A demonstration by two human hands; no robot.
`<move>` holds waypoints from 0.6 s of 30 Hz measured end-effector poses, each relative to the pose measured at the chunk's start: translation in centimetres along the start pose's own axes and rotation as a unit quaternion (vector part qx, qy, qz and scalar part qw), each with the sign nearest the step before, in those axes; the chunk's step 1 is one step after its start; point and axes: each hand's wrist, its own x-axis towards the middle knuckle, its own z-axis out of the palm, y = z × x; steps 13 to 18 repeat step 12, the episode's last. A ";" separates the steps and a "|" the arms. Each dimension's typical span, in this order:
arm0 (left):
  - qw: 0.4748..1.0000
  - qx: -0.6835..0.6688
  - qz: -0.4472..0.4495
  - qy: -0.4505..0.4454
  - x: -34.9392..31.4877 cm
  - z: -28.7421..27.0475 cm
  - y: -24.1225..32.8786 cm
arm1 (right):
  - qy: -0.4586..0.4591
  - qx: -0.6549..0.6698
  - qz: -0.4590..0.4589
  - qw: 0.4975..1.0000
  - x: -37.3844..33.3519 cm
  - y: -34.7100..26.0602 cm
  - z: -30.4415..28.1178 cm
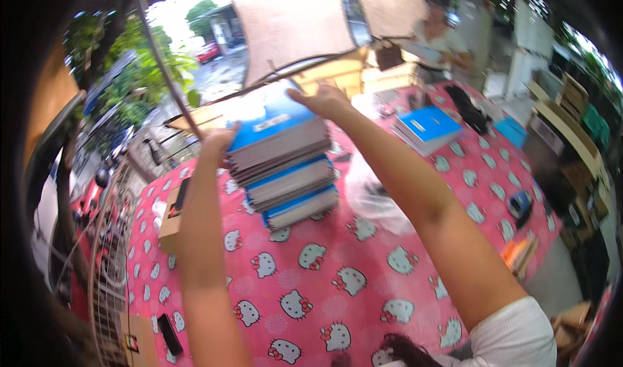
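Observation:
A tall stack of spiral-bound notebooks [285, 172] with blue covers stands on the pink table, in several layers. At the top layer's left side, my left hand [220, 145] is closed on the edge, its fingers partly hidden behind the notebooks. My right hand [328, 101] grips the same top layer at its far right corner, with the thumb by the blue cover. Both arms reach far forward around the stack. Right of it lies a smaller pile of blue-covered notebooks [428, 127], apart from my hands.
The pink cat-patterned tablecloth [298, 305] covers the table. Clear plastic [373, 198] lies right of the stack, a cardboard box [170, 227] left. A black phone-like object [170, 334] is near-left, a tape roll [519, 205] right. Beyond sits another person [441, 39]; cartons [571, 146] stand right.

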 end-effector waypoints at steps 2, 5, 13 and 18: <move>0.947 0.218 0.129 0.196 -1.4 -6.0 -0.6 | 0.219 -0.041 -0.308 0.925 -5.7 0.7 -0.4; 0.920 0.129 0.358 0.093 -13.6 2.3 -0.5 | 0.143 -0.055 -0.298 0.942 -20.9 11.2 -6.8; 0.903 0.244 0.239 -0.260 -32.9 14.3 -8.0 | -0.101 -0.316 0.187 0.925 -53.7 29.9 -12.2; 0.903 0.244 0.239 -0.260 -32.9 14.3 -8.0 | -0.101 -0.316 0.187 0.925 -53.7 29.9 -12.2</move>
